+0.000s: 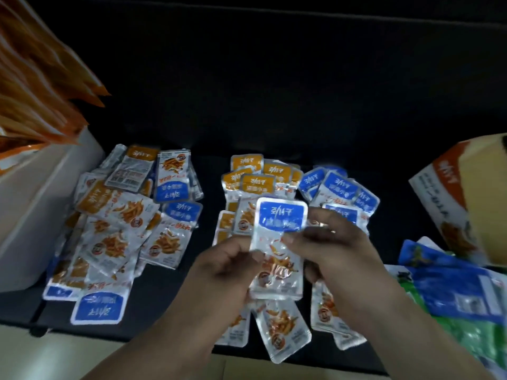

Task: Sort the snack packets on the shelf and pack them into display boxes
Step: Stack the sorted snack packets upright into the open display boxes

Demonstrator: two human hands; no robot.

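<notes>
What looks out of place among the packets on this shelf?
The left pile is a jumble: orange and blue packets mixed at all angles, one face-down packet on top. The orange pile and blue pile look sorted.

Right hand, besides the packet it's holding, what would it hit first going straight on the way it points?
Pointing up and left, the right hand would probably meet the orange-topped pile first, beyond its blue-topped packet; its height above the shelf is unclear.

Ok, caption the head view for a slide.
Left hand and right hand hold a blue-topped packet by the orange pile and the blue pile.
</notes>
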